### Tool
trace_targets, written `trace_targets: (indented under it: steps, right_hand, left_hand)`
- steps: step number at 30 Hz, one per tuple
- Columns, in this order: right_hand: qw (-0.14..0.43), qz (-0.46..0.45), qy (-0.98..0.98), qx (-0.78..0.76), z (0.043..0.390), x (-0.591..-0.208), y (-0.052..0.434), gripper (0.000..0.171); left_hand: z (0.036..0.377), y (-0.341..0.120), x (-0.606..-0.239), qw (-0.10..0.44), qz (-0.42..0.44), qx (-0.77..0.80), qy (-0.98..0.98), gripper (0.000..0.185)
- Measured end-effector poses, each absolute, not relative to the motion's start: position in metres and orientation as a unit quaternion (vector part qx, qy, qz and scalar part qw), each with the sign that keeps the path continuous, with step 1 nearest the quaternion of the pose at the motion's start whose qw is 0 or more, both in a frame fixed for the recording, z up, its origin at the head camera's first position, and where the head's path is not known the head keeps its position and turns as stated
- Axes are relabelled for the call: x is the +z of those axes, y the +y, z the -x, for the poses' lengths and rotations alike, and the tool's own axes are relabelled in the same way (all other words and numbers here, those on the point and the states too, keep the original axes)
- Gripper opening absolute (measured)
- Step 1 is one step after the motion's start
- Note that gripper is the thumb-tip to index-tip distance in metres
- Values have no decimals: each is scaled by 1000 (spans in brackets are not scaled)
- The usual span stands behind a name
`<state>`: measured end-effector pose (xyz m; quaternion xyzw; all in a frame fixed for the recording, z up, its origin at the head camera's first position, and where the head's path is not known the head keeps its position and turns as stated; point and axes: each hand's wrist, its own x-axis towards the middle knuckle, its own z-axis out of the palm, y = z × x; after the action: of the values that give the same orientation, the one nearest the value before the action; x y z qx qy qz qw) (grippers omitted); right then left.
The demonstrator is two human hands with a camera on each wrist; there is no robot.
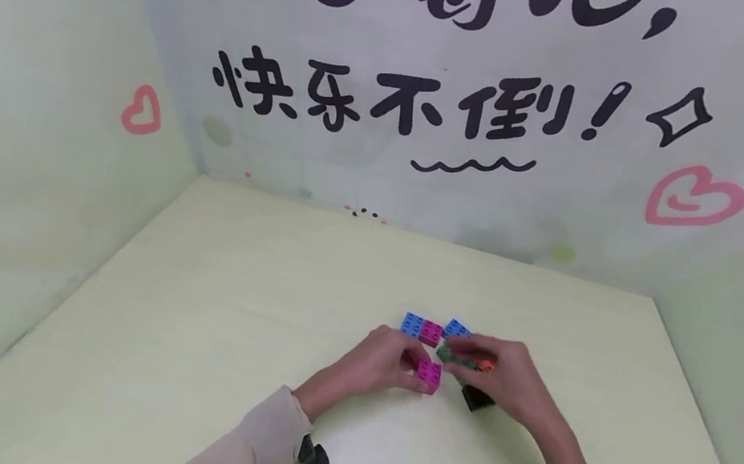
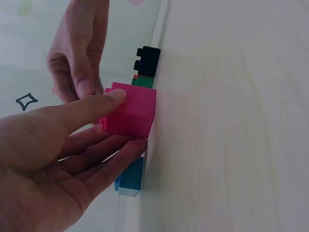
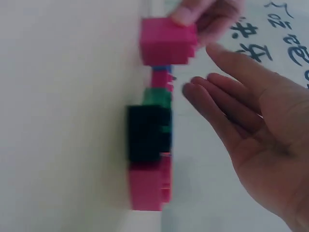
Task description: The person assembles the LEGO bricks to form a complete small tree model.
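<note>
My left hand (image 1: 381, 359) pinches a pink toy building brick (image 1: 429, 377) between thumb and fingers, studs facing up. A seam runs down the pink brick's side in the left wrist view. Its base is close over the table. My right hand (image 1: 510, 376) hovers over the group of bricks, with thumb and fingers parted and nothing between them in the right wrist view. Beneath it lie a green brick (image 3: 157, 97), a black brick (image 1: 477, 399) and an orange-red brick (image 1: 485, 365), partly hidden by the hand.
Behind the hands sit a blue brick (image 1: 413, 324) against a magenta brick (image 1: 431, 332), and another blue brick (image 1: 456, 328). Another pink brick (image 3: 146, 188) stands beside the black one. The pale table (image 1: 183, 316) meets printed walls at the back and sides.
</note>
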<state>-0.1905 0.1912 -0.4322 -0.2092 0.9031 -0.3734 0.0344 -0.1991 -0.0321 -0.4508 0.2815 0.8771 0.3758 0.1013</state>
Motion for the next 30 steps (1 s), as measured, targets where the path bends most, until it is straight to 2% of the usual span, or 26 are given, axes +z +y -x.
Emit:
trace_targets:
  steps: [4,9,14,22,27,30]
  right_hand:
    - [-23,209,929,-304,213,-433,184,38]
    - [-10,219,951,-218,233,-446,172,41]
    - [-17,228,951,-207,240,-450,166,37]
    - [-42,224,919,-320,207,-422,191,38]
    - [23,270,889,-369,185,-426,194,36]
    - [35,274,884,-376,180,-432,191,33]
  left_hand:
    - [199,-30,-451,103,-274,371,881,30]
    - [198,-28,-452,104,-279,360,884,32]
    - [199,-29,-453,93,-278,357,887,30]
    - [202,-26,-456,98,-285,377,876,30]
    - [205,-28,-460,100,-275,381,877,29]
    - [204,-28,-461,98,-279,374,879,31]
